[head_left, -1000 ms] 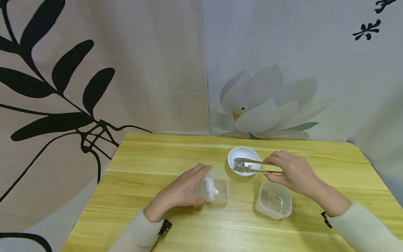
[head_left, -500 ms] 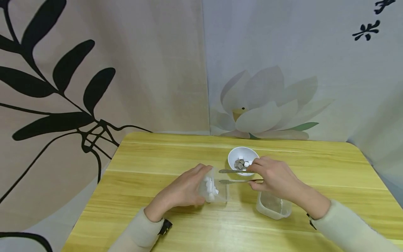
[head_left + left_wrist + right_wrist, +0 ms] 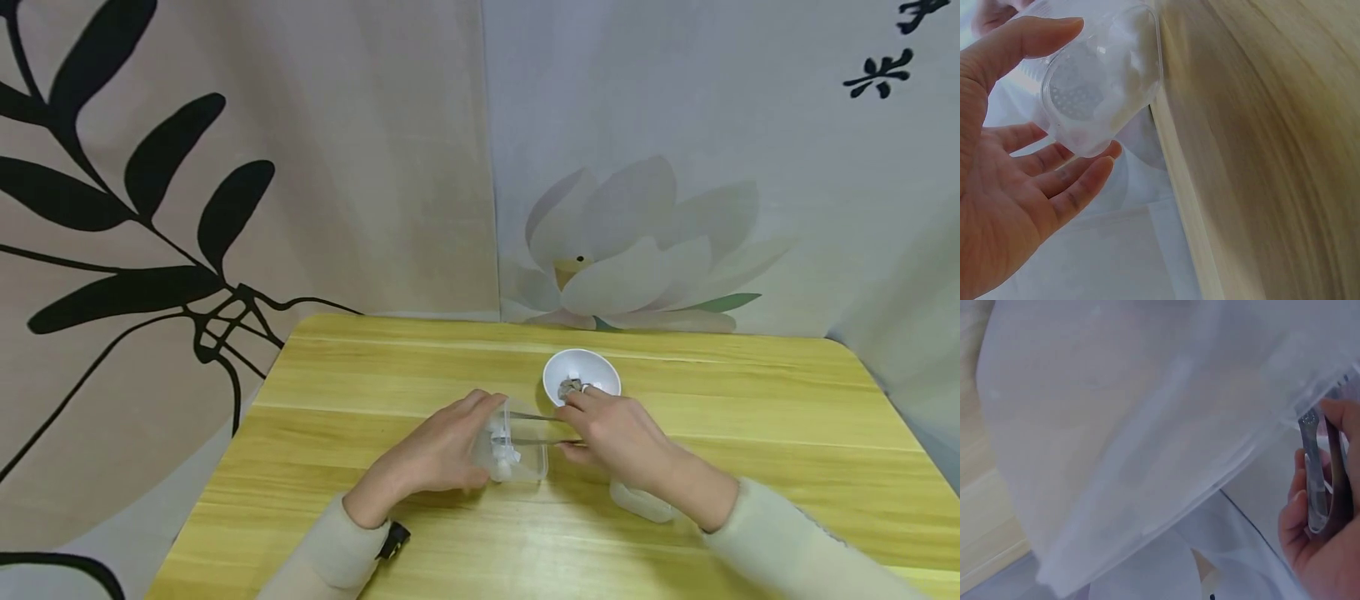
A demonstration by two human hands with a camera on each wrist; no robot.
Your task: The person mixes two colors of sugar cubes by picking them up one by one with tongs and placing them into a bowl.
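Observation:
My left hand point(image 3: 442, 446) holds a clear plastic container point(image 3: 531, 465) tipped on its side, its mouth facing right. White pieces point(image 3: 1135, 59) lie inside it. My right hand point(image 3: 622, 433) holds metal tongs point(image 3: 1314, 487), gripping both arms between thumb and fingers. The tongs reach through the container's mouth, and their perforated tip shows through the plastic in the left wrist view, beside the white pieces. Behind the right hand stands a white bowl point(image 3: 576, 360) with grey lumps point(image 3: 570, 386) in it; the hand covers its front part.
A second translucent container point(image 3: 641, 502) stands on the wooden table point(image 3: 405, 367), mostly hidden under the right forearm in the head view. It fills much of the right wrist view. A printed curtain point(image 3: 390, 167) hangs behind the table's far edge.
The right hand has moved left and toward me with the tongs, from over the white bowl to inside the tipped container. The left hand has stayed in place.

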